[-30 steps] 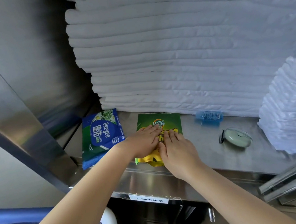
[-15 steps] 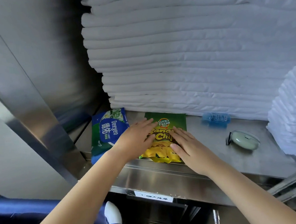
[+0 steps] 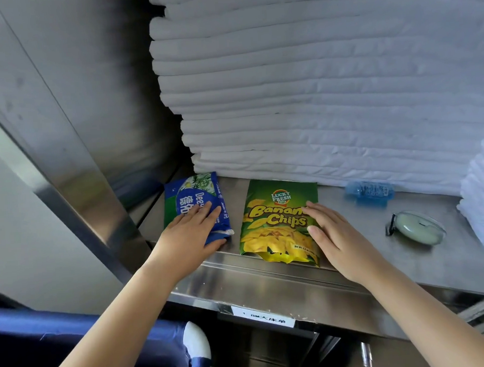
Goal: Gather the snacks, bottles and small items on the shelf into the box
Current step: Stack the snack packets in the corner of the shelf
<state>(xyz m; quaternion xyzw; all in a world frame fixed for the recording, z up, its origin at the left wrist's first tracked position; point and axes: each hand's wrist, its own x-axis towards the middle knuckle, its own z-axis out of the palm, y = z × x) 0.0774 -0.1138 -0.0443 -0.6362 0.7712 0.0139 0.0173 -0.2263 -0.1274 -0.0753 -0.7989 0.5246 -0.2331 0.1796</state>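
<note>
Blue and green wrapping shows under the left hand, which lies flat and spread on the blue packet, fingers on top and the thumb tucked against its near edge; whether it is actually gripping the packet cannot be told. The right hand rests palm-down and loose on the right side of the banana chips bag, fingers extended, nothing clasped. Both packs lie flat side by side, apart, on the steel shelf, the chips bag's lower corner reaching over the front lip. Further right along the shelf a small blue bottle lies on its side against the base of the stack of folded white linens that fills the back. Nearer the front, well right of the chips, sits a pale oval case with a clear cover. A white label with dark characters is stuck below the shelf's edge. No box appears in this view.
</note>
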